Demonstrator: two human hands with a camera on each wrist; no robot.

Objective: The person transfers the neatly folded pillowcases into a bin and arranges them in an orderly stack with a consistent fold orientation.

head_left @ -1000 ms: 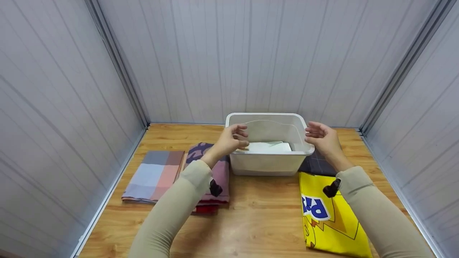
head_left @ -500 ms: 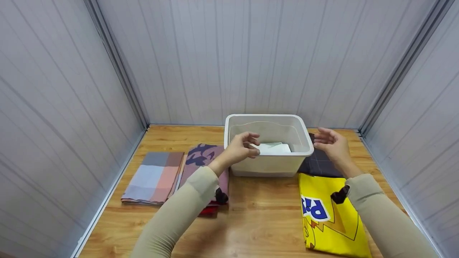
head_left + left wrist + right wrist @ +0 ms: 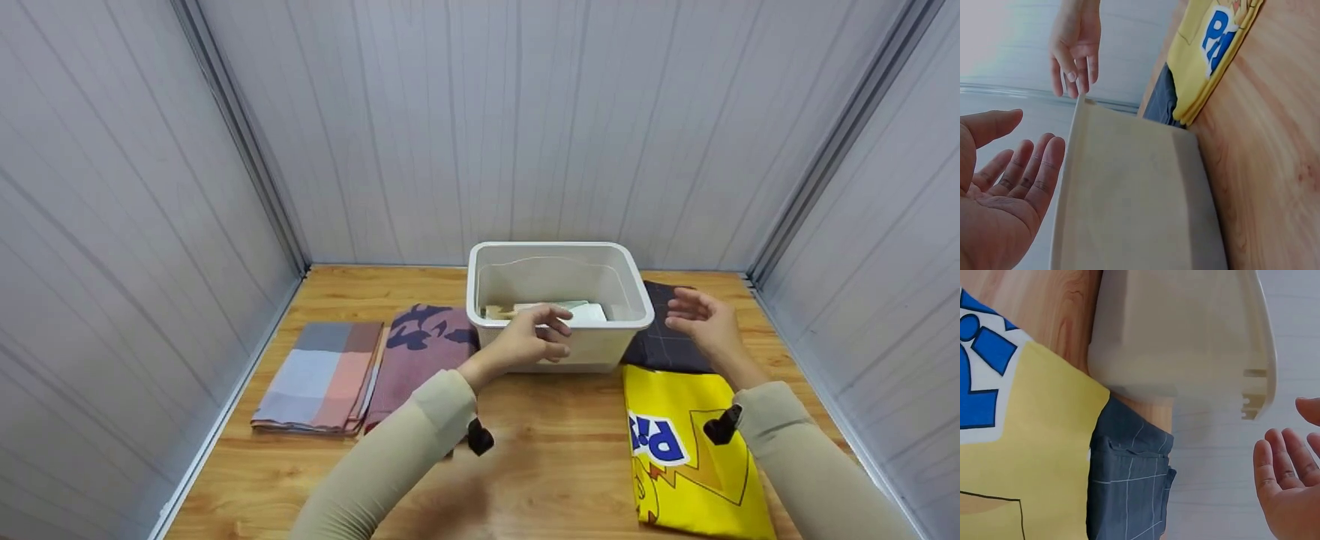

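Note:
A white plastic bin (image 3: pixel 570 349) stands near the back wall, with a folded pale cloth (image 3: pixel 589 311) lying on its bottom. My left hand (image 3: pixel 529 335) hovers in front of the bin's near rim, fingers loosely bent and holding nothing. In the left wrist view its palm and relaxed fingers (image 3: pixel 1044 174) show beside the bin wall. To the right of the bin is my right hand (image 3: pixel 709 322), above a folded dark checked cloth (image 3: pixel 660 341), its fingers relaxed and nothing in them. The right wrist view shows that palm (image 3: pixel 1292 495) apart from the bin's corner.
On the wooden table (image 3: pixel 555 450), a folded yellow printed cloth (image 3: pixel 697 465) lies at the right front. Left of the bin lie a folded purple patterned cloth (image 3: pixel 420 360) and a folded plaid cloth (image 3: pixel 322 375). Pale panel walls (image 3: pixel 480 127) enclose the back and sides.
My left hand has moved right and toward me, from over the bin's left rim to its front. My right hand has drawn back to the right, away from the bin's rim.

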